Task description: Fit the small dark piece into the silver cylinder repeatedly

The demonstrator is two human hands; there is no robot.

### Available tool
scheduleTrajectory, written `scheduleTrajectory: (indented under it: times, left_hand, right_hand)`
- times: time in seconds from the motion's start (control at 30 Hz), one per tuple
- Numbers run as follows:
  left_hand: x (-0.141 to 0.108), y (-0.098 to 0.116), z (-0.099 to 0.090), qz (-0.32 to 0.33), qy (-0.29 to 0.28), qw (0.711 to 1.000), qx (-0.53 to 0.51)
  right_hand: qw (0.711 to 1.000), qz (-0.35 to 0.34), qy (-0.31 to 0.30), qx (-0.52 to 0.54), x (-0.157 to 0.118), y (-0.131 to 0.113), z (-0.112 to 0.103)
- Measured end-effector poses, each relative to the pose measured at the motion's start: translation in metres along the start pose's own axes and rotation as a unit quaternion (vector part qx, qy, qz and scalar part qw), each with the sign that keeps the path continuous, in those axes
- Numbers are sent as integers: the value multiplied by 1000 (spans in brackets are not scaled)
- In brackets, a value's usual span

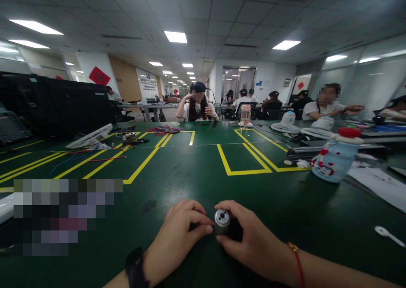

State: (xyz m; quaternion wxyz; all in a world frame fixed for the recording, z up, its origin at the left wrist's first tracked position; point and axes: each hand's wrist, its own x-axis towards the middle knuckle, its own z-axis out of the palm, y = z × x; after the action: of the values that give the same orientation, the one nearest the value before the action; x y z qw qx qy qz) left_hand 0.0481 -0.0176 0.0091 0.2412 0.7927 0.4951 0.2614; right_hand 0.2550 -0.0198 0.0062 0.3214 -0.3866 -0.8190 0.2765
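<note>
A small metal motor [222, 218], a silver cylinder with a dark centre and small holes in its top, stands upright on the green table close in front of me. My right hand [250, 231] curves around it from the right, with thumb and fingertips on its sides. Just left of the motor is my left hand [185, 224]. Its fingers are curled, and thumb and index tip come together beside the motor. Whether these tips touch the motor or pinch something small, I cannot make out.
Yellow tape [250, 172] marks areas on the table [177, 169]. Left lie loose wires [163, 130] and a white fan part [90, 136]; a blurred patch covers the near left. On the right are a blue bottle [333, 161], white spoon [388, 236] and fans [287, 123]. A person [198, 104] sits opposite.
</note>
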Motion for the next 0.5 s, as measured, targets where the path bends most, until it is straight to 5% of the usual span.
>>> scheduleTrajectory:
  times: [0.23, 0.37, 0.5]
  left_hand:
    - [-5, -11, -33, -82, 57, 990, -96]
    - [-1, -25, -45, -166, 122, 970, -131]
    - [2, -28, -43, -174, 140, 965, -137]
  right_hand:
    - [988, 87, 80, -101, -7, 24, -51]
    - [941, 202, 192, -194, -26, 74, -108]
    - [886, 280, 265, -258, -51, 116, -155]
